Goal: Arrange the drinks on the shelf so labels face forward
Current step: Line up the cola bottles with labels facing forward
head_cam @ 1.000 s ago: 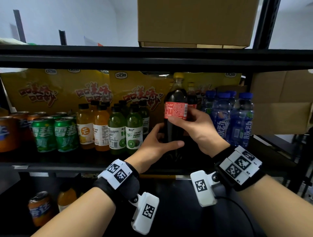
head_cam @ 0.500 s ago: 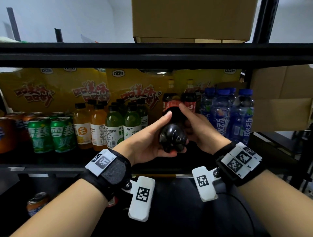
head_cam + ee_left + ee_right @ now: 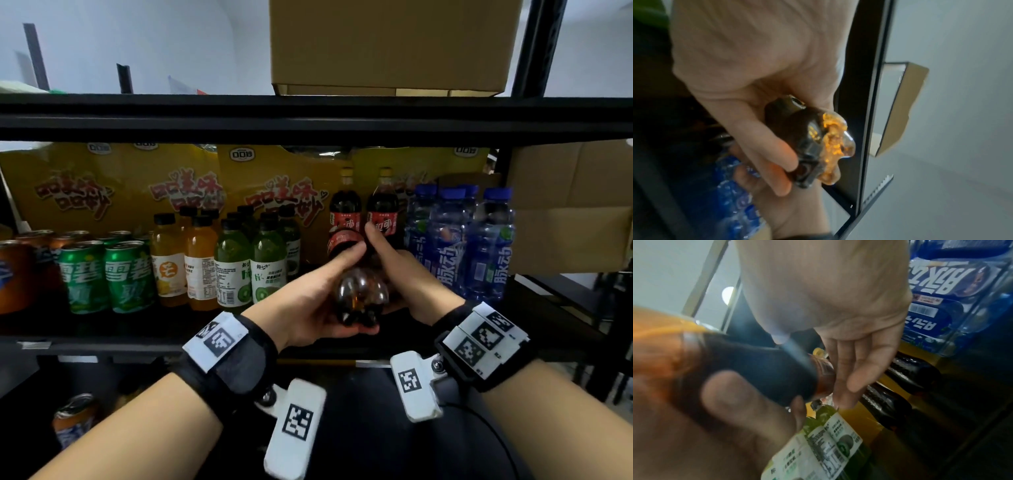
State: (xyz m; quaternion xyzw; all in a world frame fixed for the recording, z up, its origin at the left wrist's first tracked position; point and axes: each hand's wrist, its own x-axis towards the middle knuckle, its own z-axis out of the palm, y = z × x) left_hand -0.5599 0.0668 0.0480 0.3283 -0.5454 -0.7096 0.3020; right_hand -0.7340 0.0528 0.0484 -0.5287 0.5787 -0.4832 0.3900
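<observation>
Head view: I see the dark plastic cola bottle with a red label [image 3: 356,284] tipped nearly flat, base toward me and neck pointing into the black metal shelf [image 3: 102,342], prob. so it can be turned and slotted in front of two upright cola bottles [image 3: 363,209]. My left hand [image 3: 308,301] cups the base from below w/ thumb across the top. My right hand [image 3: 407,274] wraps the upper body from the right, steadying the tilt.

Left wrist view: left fingers [image 3: 766,146] curl round the lobed bottle bottom [image 3: 818,142], grasping it.

Right wrist view: right fingers [image 3: 851,369] lie along the red label near the neck; blurry, but they look closed round the bottle.
</observation>
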